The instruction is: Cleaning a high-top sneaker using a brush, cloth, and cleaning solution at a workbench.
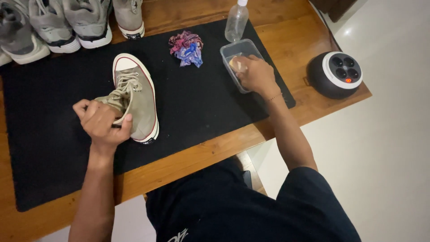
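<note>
Your left hand [102,122] holds a grey-green canvas sneaker [135,99] at its heel end. The fingers are curled closed around the back of the opening, and the thumb presses on the side of the upper. The sneaker stands on its sole on the black mat [53,112], in the left-middle part of it, with the white toe cap pointing away from you and the laces loose.

Your right hand [254,74] is over a small clear plastic tub [238,59] that sits near the far right corner of the mat. The fingers are bent down into the tub and closed on a small pale thing [236,64]; you cannot tell exactly what it is, because the hand covers most of it. Whether the tub has liquid in it cannot be seen either.

Your left forearm comes straight up from the near edge of the table, and your right arm reaches out long across the right edge of the mat, with a thin bracelet on the wrist.

Just behind the tub stands a clear plastic bottle [236,20] with a white top. A crumpled pink and blue cloth [186,48] lies between the sneaker and the tub. More grey shoes [67,22] are in a row at the far left. A round black and white device [336,74] sits on the wooden table [286,36], to the right of the mat.
</note>
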